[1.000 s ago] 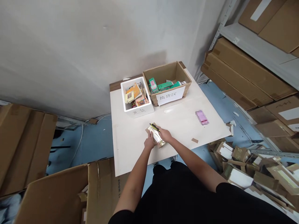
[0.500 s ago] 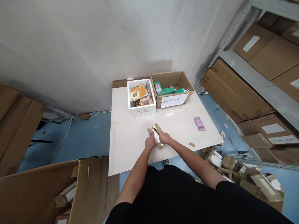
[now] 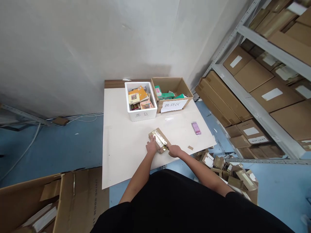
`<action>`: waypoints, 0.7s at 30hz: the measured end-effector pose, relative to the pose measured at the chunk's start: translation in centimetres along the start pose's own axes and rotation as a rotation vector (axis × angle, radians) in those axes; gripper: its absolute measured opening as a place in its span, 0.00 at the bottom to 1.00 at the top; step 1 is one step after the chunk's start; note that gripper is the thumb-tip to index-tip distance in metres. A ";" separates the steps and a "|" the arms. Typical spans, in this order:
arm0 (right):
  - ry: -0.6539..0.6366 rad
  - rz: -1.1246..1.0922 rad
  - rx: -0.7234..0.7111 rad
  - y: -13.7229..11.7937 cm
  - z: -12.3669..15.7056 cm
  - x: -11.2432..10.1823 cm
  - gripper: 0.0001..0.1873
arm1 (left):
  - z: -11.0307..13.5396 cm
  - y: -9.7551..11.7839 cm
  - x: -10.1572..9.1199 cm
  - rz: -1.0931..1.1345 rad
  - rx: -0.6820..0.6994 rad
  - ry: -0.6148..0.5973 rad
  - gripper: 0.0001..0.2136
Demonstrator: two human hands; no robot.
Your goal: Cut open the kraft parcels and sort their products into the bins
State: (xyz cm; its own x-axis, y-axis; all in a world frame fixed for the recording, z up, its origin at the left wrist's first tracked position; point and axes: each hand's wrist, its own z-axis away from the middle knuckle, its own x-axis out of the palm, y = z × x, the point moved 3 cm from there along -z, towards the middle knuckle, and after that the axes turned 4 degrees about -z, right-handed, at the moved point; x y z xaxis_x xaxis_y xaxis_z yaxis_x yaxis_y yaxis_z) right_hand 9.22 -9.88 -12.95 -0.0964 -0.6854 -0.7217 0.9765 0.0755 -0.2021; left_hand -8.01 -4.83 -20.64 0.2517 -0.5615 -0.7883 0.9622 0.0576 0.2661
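Observation:
A small taped cardboard box (image 3: 157,132) lies on the white tabletop (image 3: 121,152) in front of me, a pale label and shiny tape on its top. My left hand (image 3: 151,146) grips its near left side, fingers over the top. At the near right end, my right hand (image 3: 174,150) is closed around what appears to be a slim dark utility knife, mostly hidden in the fingers. Its tip is by the tape, touching or very close to it.
Behind stand a white foam box (image 3: 142,116) of booklets and a labelled carton (image 3: 187,86) with green packs. A blurred pink item (image 3: 196,128) and a cardboard scrap (image 3: 190,147) lie rightward. Shelving (image 3: 255,113) and piled boxes (image 3: 230,174) flank the right; an open carton (image 3: 80,197) stands left.
My right hand has drawn the dark tool from the box's far part toward its near right end. My left hand still holds the box. The view has shifted rightward.

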 end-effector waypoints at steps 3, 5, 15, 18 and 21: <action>-0.013 0.020 -0.002 0.8 1.5 -0.2 0.32 | 0.1 0.5 0.1 -0.019 0.016 -0.006 0.60; -0.022 -0.011 -0.012 1.8 2.4 -0.7 0.30 | 0.1 0.9 0.2 -0.040 0.028 0.000 0.61; 0.422 -0.444 0.330 3.6 -1.3 2.8 0.35 | 0.1 1.2 0.2 -0.062 0.030 -0.023 0.60; 0.375 -0.429 0.370 2.7 -4.7 3.0 0.42 | 0.8 1.0 0.1 -0.072 0.007 -0.002 0.59; 0.385 -0.382 0.275 2.8 -7.7 1.1 0.43 | 1.8 0.6 0.4 -0.064 -0.051 0.026 0.51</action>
State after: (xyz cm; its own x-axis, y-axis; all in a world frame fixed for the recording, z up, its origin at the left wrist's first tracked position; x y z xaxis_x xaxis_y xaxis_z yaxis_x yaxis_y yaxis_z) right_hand 10.32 -4.83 -19.43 -0.4628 -0.3122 -0.8297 0.8681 -0.3491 -0.3529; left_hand -7.52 -6.49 -19.77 0.1912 -0.5435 -0.8173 0.9803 0.0645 0.1865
